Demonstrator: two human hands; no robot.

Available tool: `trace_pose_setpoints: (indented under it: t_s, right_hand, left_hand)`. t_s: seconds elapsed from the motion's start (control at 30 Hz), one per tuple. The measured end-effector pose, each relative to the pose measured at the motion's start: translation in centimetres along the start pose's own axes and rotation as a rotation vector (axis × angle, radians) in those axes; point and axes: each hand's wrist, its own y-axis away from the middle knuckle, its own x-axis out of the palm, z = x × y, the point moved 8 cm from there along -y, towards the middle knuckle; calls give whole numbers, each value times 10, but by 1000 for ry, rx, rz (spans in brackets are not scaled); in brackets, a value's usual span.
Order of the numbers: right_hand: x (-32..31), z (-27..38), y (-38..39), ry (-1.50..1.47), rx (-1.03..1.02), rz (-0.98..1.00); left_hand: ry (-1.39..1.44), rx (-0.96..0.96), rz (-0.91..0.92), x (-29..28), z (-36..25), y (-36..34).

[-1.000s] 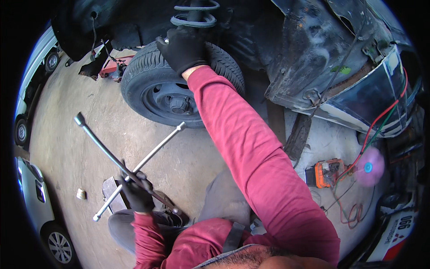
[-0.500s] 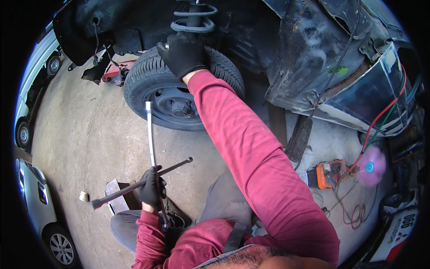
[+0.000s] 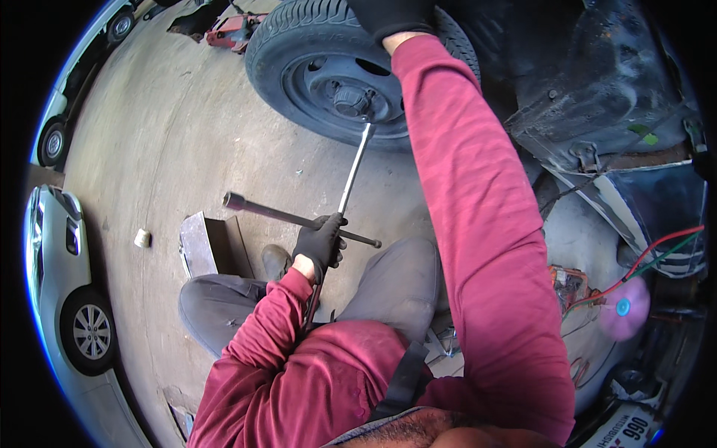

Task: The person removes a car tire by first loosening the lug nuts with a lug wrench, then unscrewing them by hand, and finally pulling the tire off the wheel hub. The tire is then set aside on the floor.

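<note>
My left hand [image 3: 321, 243], in a black glove, is closed around the middle of a cross-shaped lug wrench [image 3: 353, 175]. The wrench's bright silver arm points up at the lower part of a black steel wheel [image 3: 310, 86] with its tire. Its tip appears beside a lug nut near the hub; I cannot tell whether it is seated on it. My right hand [image 3: 394, 16], also gloved, reaches to the top of the tire. The upper edge of the picture cuts off its fingers.
An open metal box [image 3: 198, 250] stands on the concrete floor near my left knee. A small pale cup-like object [image 3: 143, 238] lies farther left. A red floor jack [image 3: 230, 31] sits behind the wheel. Silver car [image 3: 60, 261] at left; worn body panel [image 3: 597, 82], hoses and spinning pink fan [image 3: 624, 308] at right.
The view has tilted down and shifted. My left hand has raised and turned the lug wrench, bringing its silver tip to the wheel's lower lug nuts. My right hand stays at the tire's top.
</note>
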Motion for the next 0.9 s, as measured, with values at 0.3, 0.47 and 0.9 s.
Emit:
trace_pose_setpoints:
  t_s: [0.3,0.47,0.9]
  right_hand:
    - [5,-3,-2,-55,79,93]
    - [5,-2,-1,-63,70,83]
    - [10,-6,4,-109,57,-71]
  left_hand:
    - [-1,-35,-58,1,14,-15]
    - [0,52,-69,-1,7,-21]
    - [-130,247,-278,17,-1,-39]
